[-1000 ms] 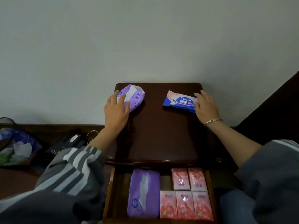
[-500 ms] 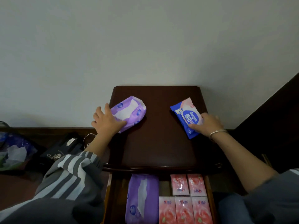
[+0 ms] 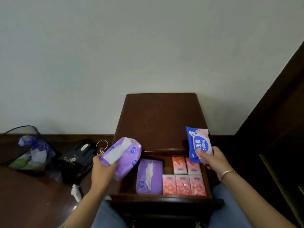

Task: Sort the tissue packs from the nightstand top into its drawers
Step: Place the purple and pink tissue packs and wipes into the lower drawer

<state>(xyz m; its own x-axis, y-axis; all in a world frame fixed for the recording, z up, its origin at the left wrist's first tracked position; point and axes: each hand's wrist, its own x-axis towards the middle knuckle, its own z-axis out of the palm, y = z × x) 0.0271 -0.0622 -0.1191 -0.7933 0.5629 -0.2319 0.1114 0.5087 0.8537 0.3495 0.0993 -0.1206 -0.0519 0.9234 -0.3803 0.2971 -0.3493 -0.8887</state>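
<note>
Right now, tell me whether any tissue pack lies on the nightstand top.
No: the left hand holds the purple pack and the right hand holds the blue pack, both clear of the nightstand top.

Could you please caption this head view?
Left hand holds purple pack, right hand holds blue pack, at open drawer.

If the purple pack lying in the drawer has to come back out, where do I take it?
Come from above and pinch across the far half of the purple pack: it lies flat, with bare drawer floor on its left and a gap to the rear pink packs there.
</note>
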